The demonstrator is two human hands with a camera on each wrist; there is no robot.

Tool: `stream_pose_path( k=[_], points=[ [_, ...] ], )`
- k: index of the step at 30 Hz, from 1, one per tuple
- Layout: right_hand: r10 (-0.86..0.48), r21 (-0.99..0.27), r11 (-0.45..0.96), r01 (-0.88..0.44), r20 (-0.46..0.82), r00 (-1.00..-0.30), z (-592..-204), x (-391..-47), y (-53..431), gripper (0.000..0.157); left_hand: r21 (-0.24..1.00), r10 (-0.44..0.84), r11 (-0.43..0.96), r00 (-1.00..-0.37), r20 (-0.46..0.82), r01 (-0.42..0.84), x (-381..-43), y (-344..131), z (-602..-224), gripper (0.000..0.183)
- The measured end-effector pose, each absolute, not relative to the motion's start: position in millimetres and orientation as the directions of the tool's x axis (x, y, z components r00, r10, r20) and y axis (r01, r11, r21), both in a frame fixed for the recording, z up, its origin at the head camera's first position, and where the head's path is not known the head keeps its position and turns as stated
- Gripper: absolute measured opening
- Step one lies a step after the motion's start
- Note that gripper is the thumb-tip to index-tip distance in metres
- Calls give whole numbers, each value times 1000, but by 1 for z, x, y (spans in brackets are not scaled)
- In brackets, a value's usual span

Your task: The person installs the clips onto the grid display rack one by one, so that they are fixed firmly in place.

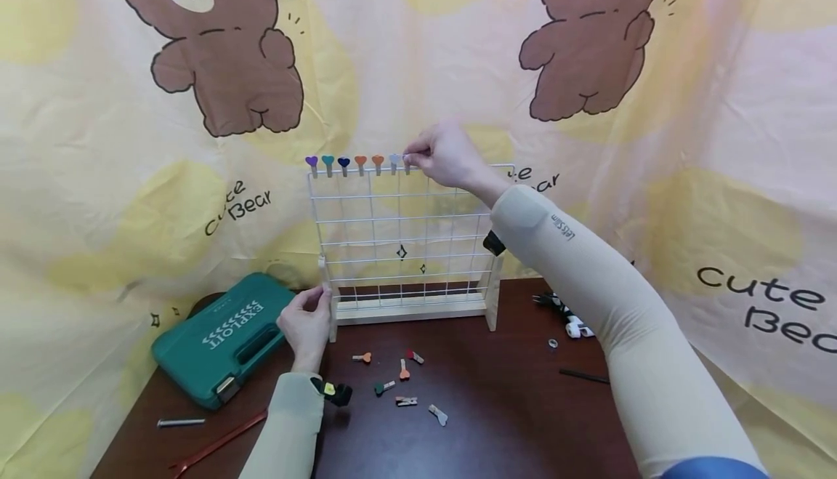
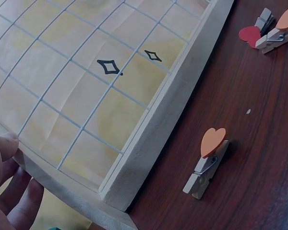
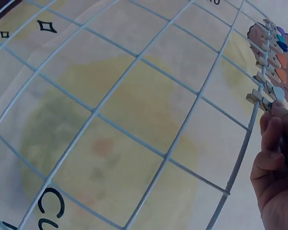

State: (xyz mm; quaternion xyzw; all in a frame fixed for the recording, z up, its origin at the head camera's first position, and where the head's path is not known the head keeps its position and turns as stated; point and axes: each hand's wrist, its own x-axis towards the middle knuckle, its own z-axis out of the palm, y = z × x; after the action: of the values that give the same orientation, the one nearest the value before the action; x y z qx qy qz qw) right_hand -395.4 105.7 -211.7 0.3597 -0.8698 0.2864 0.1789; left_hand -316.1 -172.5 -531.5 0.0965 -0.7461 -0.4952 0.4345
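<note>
A white wire grid (image 1: 386, 221) stands upright in a wooden stand (image 1: 412, 310). My right hand (image 1: 447, 155) pinches a small wooden clothespin (image 3: 254, 97) at the grid's top wire, its head hidden by my fingers. To its left, a row of heart-topped clothespins (image 1: 360, 163) in purple, teal, dark blue, orange and pale blue is clipped along that wire. Low at the stand's left side, my left hand (image 1: 304, 325) grips the wooden upright (image 2: 62, 189), thumb on one face and fingers behind. An orange-heart clothespin (image 2: 206, 165) lies on the table nearby.
Several loose clothespins (image 1: 405, 401) lie in front of the stand. A green tool case (image 1: 222, 333), a bolt (image 1: 181, 423) and a red wrench (image 1: 222, 444) are at left. Right of the stand are a black rod (image 1: 584, 376), a small ring (image 1: 553, 344) and a cable with white ends (image 1: 575, 328).
</note>
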Motion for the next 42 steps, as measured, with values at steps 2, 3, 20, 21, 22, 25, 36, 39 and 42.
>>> stream_pose_path(
  k=[2, 3, 20, 21, 22, 25, 36, 39, 42],
  points=[
    [-511, -387, 593, -706, 497, -701, -212, -394, 106, 12, 825, -572, 490, -610, 548, 281, -317, -173, -532, 16],
    [-507, -389, 599, -700, 492, -708, -213, -394, 107, 13, 826, -571, 490, -613, 546, 279, -317, -173, -532, 17],
    [-642, -470, 465, -750, 405, -652, -386, -341, 130, 13, 818, -572, 503, -602, 558, 280, -318, -174, -533, 16],
    [-657, -494, 480, -725, 345, -670, -405, -339, 131, 13, 816, -569, 505, -601, 560, 282, -318, -174, -533, 16],
    [-670, -500, 496, -710, 299, -679, -424, -338, 131, 13, 813, -568, 508, -599, 564, 283, -318, -175, -533, 16],
    [-680, -518, 559, -647, 159, -716, -473, -335, 129, 12, 808, -562, 516, -599, 570, 285, -318, -175, -533, 16],
    [-660, -414, 671, -615, 46, -750, -538, -328, 108, 8, 811, -561, 511, -604, 567, 286, -319, -173, -534, 16],
    [-655, -429, 673, -602, 33, -755, -534, -326, 110, 8, 812, -561, 511, -606, 564, 282, -319, -173, -534, 16],
    [-646, -470, 656, -590, 55, -761, -520, -326, 116, 10, 817, -566, 507, -609, 556, 275, -318, -174, -533, 17]
  ],
)
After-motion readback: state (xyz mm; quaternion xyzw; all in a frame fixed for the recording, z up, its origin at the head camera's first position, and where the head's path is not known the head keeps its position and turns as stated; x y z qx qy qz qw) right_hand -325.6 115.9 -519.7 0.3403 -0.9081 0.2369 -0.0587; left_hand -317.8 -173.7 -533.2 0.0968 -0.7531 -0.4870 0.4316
